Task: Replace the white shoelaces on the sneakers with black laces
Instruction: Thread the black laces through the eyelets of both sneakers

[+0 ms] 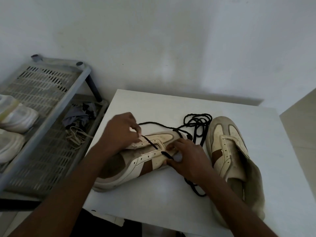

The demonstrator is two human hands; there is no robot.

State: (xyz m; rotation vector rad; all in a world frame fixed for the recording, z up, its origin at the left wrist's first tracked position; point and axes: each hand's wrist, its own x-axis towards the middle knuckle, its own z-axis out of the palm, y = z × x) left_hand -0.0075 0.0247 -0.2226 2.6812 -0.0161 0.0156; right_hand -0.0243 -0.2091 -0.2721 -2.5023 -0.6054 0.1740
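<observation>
A cream and brown sneaker (136, 165) lies on its side on the white table (153, 199), toe pointing away from me. My left hand (121, 130) pinches one end of a black lace (150, 143) above the eyelet row and pulls it taut. My right hand (188, 158) holds the sneaker's toe end and pinches the lace's other tip (166, 154) by the near eyelets. A second unlaced sneaker (229, 151) lies to the right. More black lace (196, 124) is coiled between and behind the two shoes.
A grey slatted shoe rack (42, 127) stands to the left of the table, holding white shoes (15, 120), crumpled cloth (78, 115) and loose white laces (77, 135). A white wall runs behind.
</observation>
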